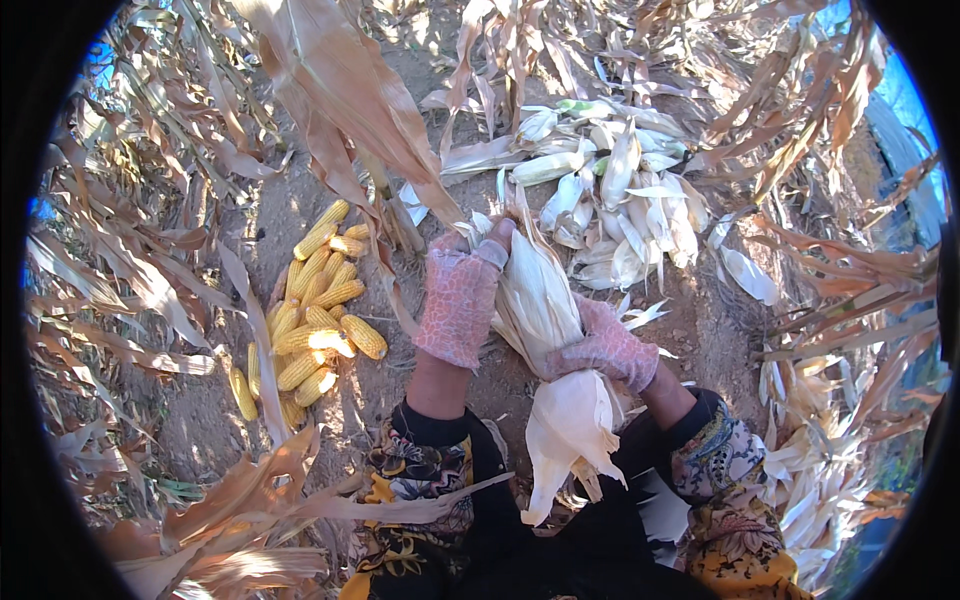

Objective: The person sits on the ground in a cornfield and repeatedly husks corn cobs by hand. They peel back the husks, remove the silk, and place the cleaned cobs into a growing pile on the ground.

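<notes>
Before me is a maize ear in dry, pale husk (536,296), held slantwise between my two hands. My left hand (461,300), in a pink patterned glove with a bare thumb tip, grips the ear's upper end, where brown silk shows. A pale band circles that thumb. Lower down, my right hand (611,346), gloved alike, is wrapped around the ear from the right. Below it, pale husk leaves (570,439) spread toward my lap. The kernels of this ear are hidden by husk.
Bare yellow maize cobs (311,307) are heaped on the soil at left. A pile of ears in husk (622,187) lies beyond my hands. Loose husks (814,465) gather at right. A dry maize leaf (352,90) hangs close at upper left; dry stalks surround me.
</notes>
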`<action>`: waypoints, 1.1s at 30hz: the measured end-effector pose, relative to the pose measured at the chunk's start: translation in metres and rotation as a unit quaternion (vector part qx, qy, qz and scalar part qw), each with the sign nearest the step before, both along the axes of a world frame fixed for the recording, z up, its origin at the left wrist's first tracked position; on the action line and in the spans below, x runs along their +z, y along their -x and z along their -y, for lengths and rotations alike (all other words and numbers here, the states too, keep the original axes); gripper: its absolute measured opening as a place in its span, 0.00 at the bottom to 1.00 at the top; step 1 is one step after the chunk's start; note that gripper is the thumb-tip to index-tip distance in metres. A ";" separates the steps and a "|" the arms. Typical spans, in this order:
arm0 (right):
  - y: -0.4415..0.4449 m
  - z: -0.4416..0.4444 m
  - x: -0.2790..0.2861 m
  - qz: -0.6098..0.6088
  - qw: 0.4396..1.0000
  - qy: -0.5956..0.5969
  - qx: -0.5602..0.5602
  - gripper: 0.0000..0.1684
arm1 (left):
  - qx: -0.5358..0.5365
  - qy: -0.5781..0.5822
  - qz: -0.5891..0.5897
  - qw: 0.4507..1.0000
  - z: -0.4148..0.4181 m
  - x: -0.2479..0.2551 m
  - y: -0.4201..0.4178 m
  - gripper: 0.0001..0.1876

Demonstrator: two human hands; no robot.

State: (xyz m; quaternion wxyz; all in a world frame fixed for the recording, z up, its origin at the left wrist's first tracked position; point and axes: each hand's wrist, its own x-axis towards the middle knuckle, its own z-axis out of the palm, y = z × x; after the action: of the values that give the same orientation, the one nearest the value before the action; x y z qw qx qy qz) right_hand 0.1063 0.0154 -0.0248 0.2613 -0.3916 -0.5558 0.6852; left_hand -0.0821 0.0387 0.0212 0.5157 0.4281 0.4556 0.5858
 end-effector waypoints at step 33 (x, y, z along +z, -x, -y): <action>-0.066 -0.070 -0.009 -0.222 0.769 -0.075 -0.594 0.17 | 0.000 0.108 0.341 0.934 0.028 -0.025 -0.062 0.08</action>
State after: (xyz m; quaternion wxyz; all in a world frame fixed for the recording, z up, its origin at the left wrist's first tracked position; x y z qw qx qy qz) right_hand 0.1720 0.0852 -0.0337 0.7611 -0.4597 -0.1880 0.4173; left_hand -0.0199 0.0106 -0.0036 0.6835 0.1444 0.3128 0.6435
